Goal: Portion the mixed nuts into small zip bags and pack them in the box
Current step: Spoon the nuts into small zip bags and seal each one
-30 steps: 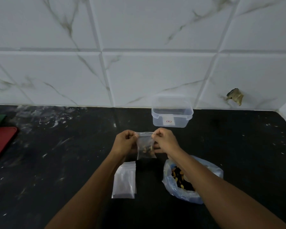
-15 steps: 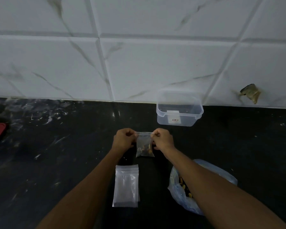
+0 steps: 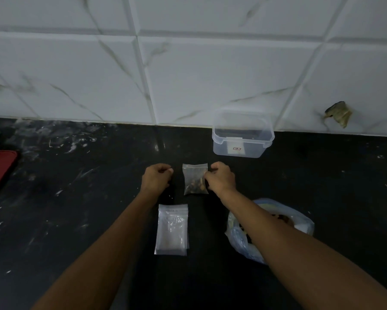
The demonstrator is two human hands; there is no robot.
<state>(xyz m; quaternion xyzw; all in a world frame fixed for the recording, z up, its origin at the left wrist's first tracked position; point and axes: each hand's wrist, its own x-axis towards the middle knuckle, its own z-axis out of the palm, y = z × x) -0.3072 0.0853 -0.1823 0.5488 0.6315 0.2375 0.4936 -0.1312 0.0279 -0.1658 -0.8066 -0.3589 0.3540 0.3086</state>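
Small clear zip bag w/ mixed nuts (image 3: 195,180) between hands, above black countertop (image 3: 76,220). Right hand (image 3: 221,178) pinching its edge; left hand (image 3: 156,179) curled, off bag, grasping nothing. Clear lidless plastic box (image 3: 243,139) near wall.

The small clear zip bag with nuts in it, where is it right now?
In the head view, the small clear zip bag of nuts sits mid-counter between both hands, pinched by the right hand, with the clear plastic box behind it to the right.

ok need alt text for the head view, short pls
A right hand pinches a small zip bag of mixed nuts above a black counter; the left hand is curled beside it, apart. Empty zip bags, a nut bag and a clear box sit nearby.
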